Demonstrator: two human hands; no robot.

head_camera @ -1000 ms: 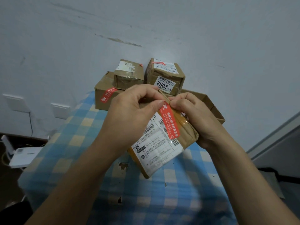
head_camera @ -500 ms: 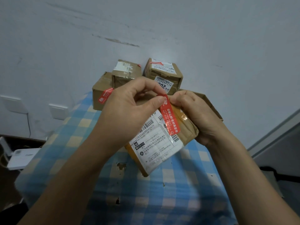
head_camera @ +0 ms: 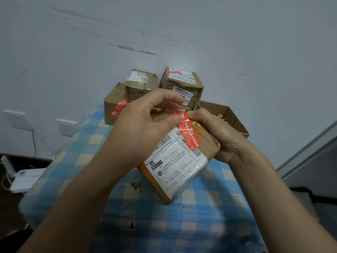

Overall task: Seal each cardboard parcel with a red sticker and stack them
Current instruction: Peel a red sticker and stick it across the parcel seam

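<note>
The parcel (head_camera: 179, 162) is being held tilted over the worktop (head_camera: 182, 227), one corner pointing down at the checked cloth; whether that corner is touching cannot be told. It is being gripped by the left hand (head_camera: 138, 128), fingers curled over the far edge and thumb pressing the red sticker (head_camera: 188, 132) near the top fold. The right hand (head_camera: 218, 133) is being wrapped round the parcel's right side, its thumb bearing on the sticker's upper end. The tilt is judged to be turning the seam toward both thumbs for smoothing. The stacked parcels (head_camera: 114, 105) are being kept against the wall (head_camera: 237, 42) behind, with an open box (head_camera: 231, 115) just beside them. Room for setting down is being left on the near cloth. The stack is being closed off at the rear by the wall, so it is judged reachable from the front only.
</note>
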